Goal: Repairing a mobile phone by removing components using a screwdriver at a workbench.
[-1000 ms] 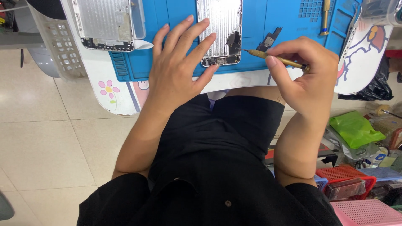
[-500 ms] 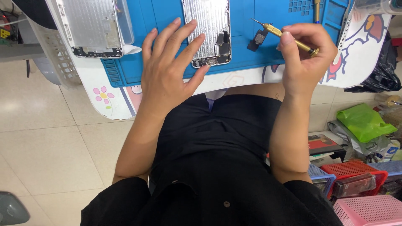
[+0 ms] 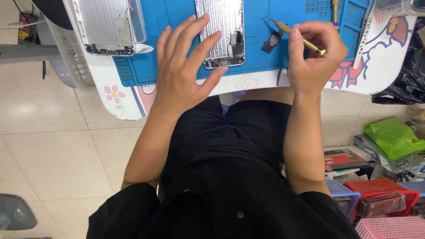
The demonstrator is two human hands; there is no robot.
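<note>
Two hands | left hand (image 3: pixel 183 75) spread flat beside phone chassis (image 3: pixel 220 32) | right hand (image 3: pixel 312 55) pinching brass screwdriver (image 3: pixel 297 37)

The person wears a black short-sleeved top, its sleeves ending above the elbows at the lower left and lower right of the frame, and the cloth falls in soft folds down the middle. Both forearms are bare. The left hand (image 3: pixel 179 82) and right hand (image 3: pixel 312 57) carry no rings, watch or gloves.
</note>
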